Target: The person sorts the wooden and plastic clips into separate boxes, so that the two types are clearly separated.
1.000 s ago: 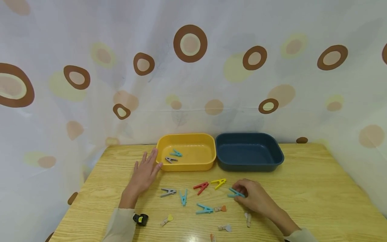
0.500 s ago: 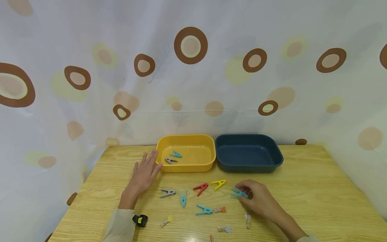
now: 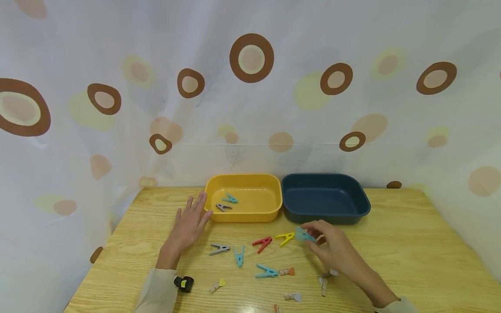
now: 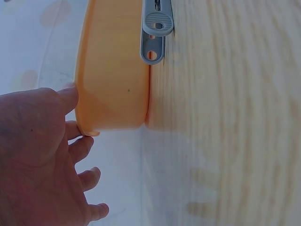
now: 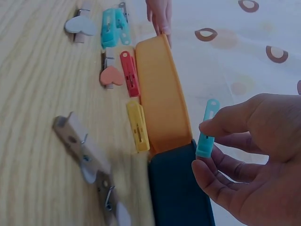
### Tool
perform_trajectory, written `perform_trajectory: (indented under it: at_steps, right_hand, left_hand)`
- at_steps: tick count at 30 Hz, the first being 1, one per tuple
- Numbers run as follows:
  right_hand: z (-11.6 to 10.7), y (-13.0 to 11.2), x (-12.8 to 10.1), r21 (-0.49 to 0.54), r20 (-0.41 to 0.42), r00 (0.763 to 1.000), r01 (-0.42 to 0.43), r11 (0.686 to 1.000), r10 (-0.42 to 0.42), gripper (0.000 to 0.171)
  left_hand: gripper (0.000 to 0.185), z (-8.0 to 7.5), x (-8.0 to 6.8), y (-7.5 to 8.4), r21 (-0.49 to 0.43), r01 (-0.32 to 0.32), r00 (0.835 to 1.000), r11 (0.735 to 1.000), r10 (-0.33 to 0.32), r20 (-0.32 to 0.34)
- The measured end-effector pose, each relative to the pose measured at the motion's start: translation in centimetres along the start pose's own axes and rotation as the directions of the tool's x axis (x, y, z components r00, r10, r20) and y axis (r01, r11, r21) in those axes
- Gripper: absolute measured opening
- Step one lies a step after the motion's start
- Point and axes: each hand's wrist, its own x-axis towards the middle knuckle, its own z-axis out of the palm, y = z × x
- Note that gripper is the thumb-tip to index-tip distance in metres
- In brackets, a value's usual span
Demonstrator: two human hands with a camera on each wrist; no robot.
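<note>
Teal clothespin point(image 3: 303, 235), pinched in right hand point(image 3: 332, 251) at centre frame, points up-left toward yellow tray point(image 3: 274, 213); left hand point(image 3: 190, 224) rests spread beside it.

Bare hands point(image 3: 188, 224) — pale beige sleeves point(image 3: 156, 291).

A makeshift indoor recording corner: a wooden bench point(image 3: 411, 243) backed by a circle-patterned curtain point(image 3: 250, 87).

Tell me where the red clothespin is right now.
In the head view, the red clothespin lies on the wooden table, centre, in front of the yellow tray, just left of the yellow clothespin.
</note>
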Motion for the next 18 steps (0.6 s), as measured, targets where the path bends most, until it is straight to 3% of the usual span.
perform_trajectory:
  at_steps: [18]
  right_hand:
    - [0.4, -2.1, 3.0, -0.024, -0.081, 0.993, 0.084, 0.996, -0.086, 0.031]
  left_hand:
    - [0.067, 0.0, -0.1, 0.1, 0.000, 0.012, 1.000, 1.000, -0.012, 0.011]
